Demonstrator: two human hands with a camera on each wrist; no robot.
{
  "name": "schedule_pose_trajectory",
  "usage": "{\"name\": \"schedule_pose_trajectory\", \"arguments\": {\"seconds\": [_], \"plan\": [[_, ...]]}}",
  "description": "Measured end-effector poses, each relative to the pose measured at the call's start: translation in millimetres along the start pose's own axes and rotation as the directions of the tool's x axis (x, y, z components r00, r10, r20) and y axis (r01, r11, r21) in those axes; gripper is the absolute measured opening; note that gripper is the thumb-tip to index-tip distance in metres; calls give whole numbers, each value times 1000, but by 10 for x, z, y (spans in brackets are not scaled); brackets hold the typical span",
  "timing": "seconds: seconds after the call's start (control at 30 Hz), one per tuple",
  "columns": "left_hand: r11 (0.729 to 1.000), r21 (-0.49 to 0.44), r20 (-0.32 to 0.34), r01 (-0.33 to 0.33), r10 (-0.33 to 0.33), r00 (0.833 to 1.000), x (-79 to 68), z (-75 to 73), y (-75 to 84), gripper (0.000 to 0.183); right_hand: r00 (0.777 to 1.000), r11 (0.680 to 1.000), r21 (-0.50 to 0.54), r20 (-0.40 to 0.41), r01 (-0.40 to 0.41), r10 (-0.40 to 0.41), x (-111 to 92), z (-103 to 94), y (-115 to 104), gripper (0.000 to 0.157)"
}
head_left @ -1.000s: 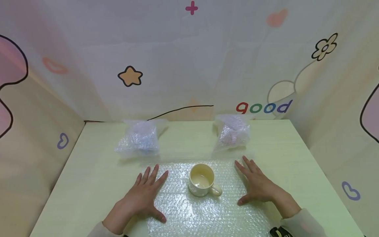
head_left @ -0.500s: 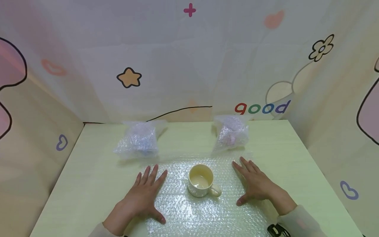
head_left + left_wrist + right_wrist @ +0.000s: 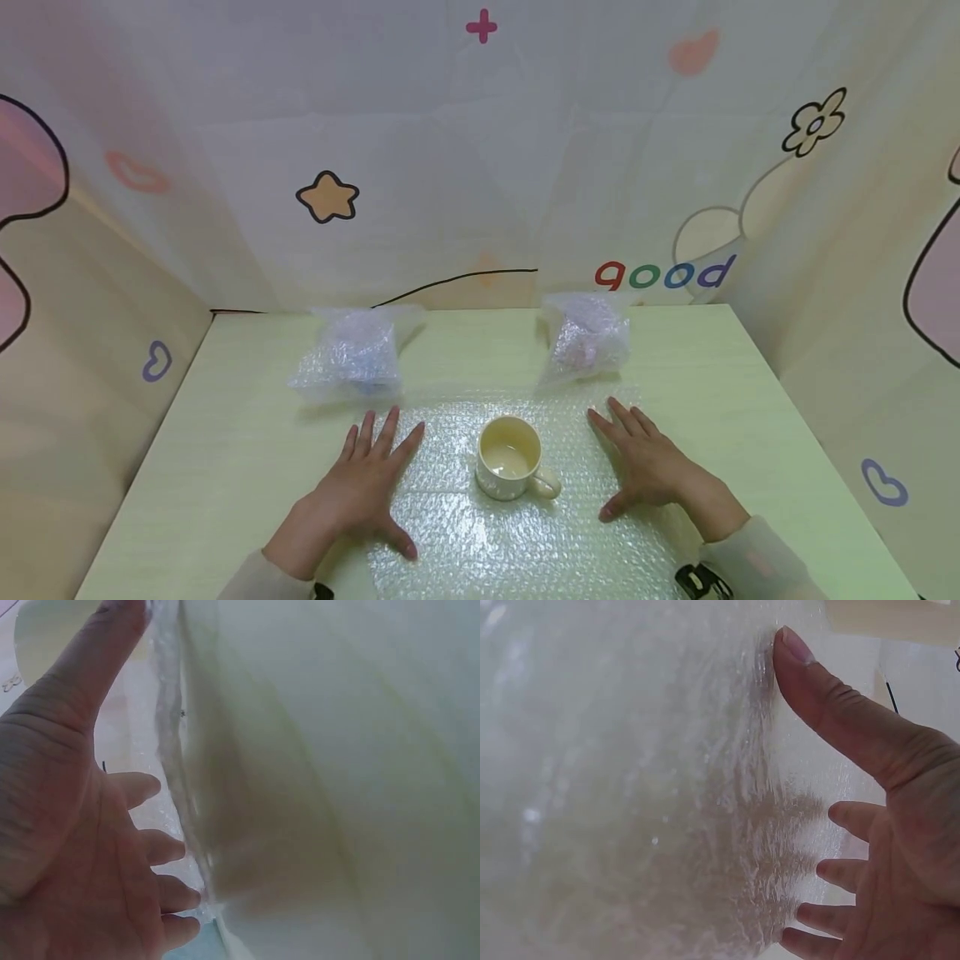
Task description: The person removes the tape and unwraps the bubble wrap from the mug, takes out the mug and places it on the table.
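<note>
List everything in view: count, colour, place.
Table: one, pale yellow-green, across the lower half.
Bubble wrap: one sheet, clear, on the table.
Mug: one, cream, upright on the bubble wrap.
Bundles: two, whitish, at the table's far side.
Backdrop: count unclear, pale with prints, behind and beside the table.
Wrist gear: two, black, bottom edge.
Sleeves: two, pale, bottom edge.
Left hand: one, bare, left of mug.
Right hand: one, bare, right of mug.

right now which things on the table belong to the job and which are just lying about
Likely in the job: bubble wrap sheet, spread out; pale yellow mug, upright on it.

Likely just lying about: left wrapped bundle; right wrapped bundle.
</note>
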State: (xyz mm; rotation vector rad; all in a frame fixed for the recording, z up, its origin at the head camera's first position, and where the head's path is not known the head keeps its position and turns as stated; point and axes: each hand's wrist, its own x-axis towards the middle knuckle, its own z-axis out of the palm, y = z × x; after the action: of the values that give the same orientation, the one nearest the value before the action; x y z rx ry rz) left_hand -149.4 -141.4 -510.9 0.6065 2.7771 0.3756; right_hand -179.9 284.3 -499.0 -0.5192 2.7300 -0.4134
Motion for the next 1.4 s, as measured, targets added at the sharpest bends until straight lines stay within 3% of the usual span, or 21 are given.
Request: {"name": "schedule_pose_trajectory", "arguments": {"seconds": [0.7, 1.07, 1.4], "plan": [[1000, -16, 50, 2, -1, 999, 53, -4, -31, 160, 1000, 999, -53, -23, 7, -8, 3, -47, -47, 139], [1000, -10, 42, 7, -7, 999, 21, -31, -36, 155, 1000, 1000, -7, -15, 0, 0, -43, -39, -5, 136], [1000, -17, 18, 16, -16, 1000, -40, -131, -96, 150, 997, 1000, 23, -76, 18, -16, -121, -130, 50, 129]]}}
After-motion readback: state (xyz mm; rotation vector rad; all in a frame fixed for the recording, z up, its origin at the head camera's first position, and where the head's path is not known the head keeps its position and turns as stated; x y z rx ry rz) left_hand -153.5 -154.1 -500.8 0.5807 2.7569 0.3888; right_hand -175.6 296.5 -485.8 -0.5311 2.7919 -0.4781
